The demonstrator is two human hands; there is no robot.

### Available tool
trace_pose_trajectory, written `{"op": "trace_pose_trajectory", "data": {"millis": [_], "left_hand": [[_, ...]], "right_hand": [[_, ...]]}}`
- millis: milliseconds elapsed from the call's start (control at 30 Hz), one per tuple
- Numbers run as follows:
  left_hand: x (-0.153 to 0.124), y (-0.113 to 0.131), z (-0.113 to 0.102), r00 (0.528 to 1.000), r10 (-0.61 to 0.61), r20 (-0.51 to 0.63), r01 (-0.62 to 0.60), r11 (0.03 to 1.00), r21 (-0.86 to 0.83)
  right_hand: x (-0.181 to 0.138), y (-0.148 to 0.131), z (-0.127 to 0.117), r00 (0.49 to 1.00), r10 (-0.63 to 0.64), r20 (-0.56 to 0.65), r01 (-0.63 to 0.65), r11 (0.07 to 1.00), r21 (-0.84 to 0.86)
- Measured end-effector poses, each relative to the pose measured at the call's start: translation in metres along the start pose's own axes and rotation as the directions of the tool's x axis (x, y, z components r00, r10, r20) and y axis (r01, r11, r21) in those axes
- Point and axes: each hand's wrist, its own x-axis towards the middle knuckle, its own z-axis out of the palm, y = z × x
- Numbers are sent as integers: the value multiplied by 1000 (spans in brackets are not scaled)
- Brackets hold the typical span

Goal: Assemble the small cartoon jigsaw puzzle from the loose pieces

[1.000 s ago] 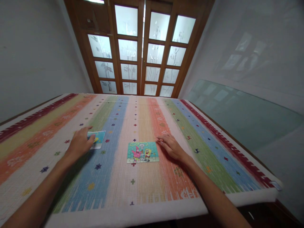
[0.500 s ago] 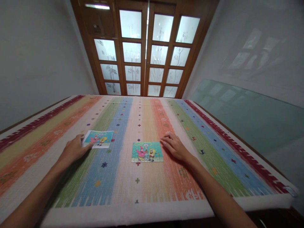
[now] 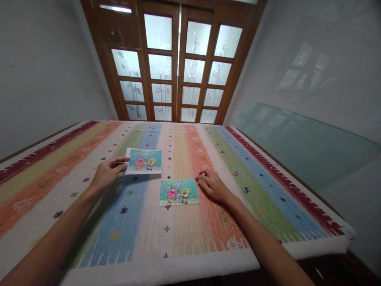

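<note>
My left hand [image 3: 110, 171] pinches the left edge of a printed picture card [image 3: 145, 161] with cartoon figures on a teal ground and a white border. The card is raised a little off the cloth, above and left of a jigsaw puzzle [image 3: 179, 192]. That puzzle lies flat, its pieces joined into a rectangle with the same cartoon scene. Beside the puzzle's right edge, my right hand [image 3: 212, 185] rests on the cloth with fingers loosely bent and apart. Its fingertips are at the puzzle's upper right corner; I cannot tell if they touch.
A striped, patterned cloth [image 3: 151, 234] covers the large flat surface. Beyond its far edge stand wooden doors [image 3: 175, 79] with frosted panes. A greenish glass panel [image 3: 297, 143] leans at the right wall; a plain wall [image 3: 44, 67] is at the left.
My left hand has lifted the picture card and carried it right and away from me, nearer the puzzle. My right hand stays beside the puzzle. The camera view has shifted slightly.
</note>
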Motion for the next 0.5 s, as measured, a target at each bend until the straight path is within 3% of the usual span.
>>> {"op": "trace_pose_trajectory", "data": {"millis": [167, 333, 500], "left_hand": [[-4, 24, 52, 982, 27, 186, 12, 979, -202], [-1, 32, 101, 958, 82, 275, -22, 976, -216], [6, 30, 128, 920, 144, 365, -88, 982, -167]], "right_hand": [[-1, 1, 1, 1000, -21, -3, 21, 1000, -9], [-1, 1, 0, 999, -47, 8, 47, 998, -38], [-1, -1, -2, 999, -43, 24, 44, 997, -58]]}}
